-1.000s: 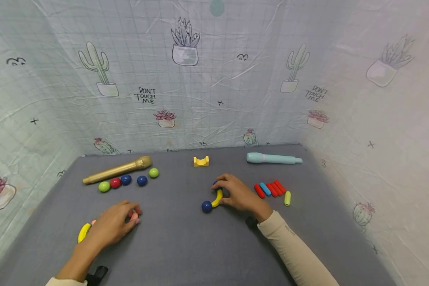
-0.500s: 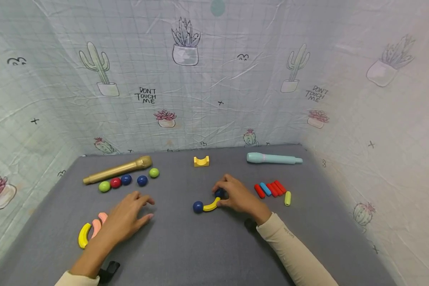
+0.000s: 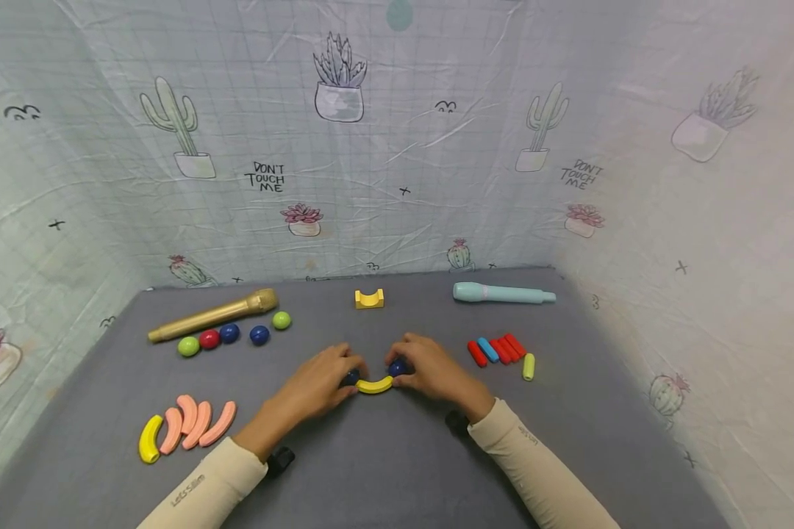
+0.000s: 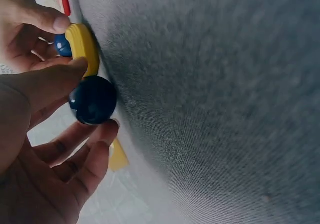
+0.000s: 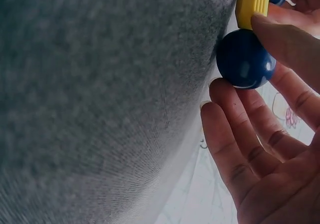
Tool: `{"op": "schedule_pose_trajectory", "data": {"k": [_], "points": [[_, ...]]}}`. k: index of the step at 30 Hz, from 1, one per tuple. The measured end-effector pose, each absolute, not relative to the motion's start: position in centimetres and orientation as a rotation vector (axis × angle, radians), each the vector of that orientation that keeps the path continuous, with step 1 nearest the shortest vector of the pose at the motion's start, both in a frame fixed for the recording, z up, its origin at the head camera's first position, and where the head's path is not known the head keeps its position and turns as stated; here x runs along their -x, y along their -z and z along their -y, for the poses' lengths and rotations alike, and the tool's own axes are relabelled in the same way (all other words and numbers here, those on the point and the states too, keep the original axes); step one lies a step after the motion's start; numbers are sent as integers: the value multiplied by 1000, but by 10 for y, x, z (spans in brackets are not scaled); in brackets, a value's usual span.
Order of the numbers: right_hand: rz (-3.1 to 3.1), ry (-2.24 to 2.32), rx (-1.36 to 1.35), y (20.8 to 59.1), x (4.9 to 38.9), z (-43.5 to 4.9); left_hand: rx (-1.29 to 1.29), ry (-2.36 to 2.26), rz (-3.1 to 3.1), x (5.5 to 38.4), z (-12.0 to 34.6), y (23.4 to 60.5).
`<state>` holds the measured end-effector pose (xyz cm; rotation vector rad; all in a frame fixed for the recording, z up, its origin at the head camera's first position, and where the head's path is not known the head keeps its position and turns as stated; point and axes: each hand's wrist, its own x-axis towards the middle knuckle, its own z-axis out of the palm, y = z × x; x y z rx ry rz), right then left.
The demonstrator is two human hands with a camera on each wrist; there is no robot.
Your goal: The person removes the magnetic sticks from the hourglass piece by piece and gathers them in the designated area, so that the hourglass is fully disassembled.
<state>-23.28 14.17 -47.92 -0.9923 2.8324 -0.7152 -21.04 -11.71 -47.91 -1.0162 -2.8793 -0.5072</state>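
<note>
A yellow curved, grooved piece (image 3: 374,386) lies mid-table with a blue ball at each end. My left hand (image 3: 320,386) holds the left blue ball (image 4: 93,100) between thumb and fingers; its thumb also touches the yellow piece (image 4: 84,44) in the left wrist view. At the other end my right hand (image 3: 431,373) grips the right blue ball (image 5: 245,59), with the thumb against the yellow piece's end. Both balls touch the yellow piece; whether they are joined to it is hidden.
Salmon curved pieces (image 3: 199,424) and another yellow one (image 3: 149,439) lie front left. Loose balls (image 3: 229,333) sit before a gold microphone-shaped stick (image 3: 212,317). A notched yellow block (image 3: 369,299), light-blue microphone-shaped stick (image 3: 503,293) and short rods (image 3: 487,350) lie behind and right.
My left hand has left the salmon pieces and moved right to grip the left blue ball. The yellow piece with its balls has swung from a slant to nearly level across the view.
</note>
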Motion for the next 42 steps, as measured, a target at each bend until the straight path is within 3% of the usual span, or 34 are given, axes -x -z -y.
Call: {"op": "schedule_pose_trajectory", "data": {"k": [12,29,42], "points": [[-2810,723,1002,480,232,-142,940,577,2919,231,135,478],[-2802,731,979,479,229,-142,460,527,2950,295,255,446],[-2795,729,975,478,228,-141,363,572,2985,307,270,459]]}}
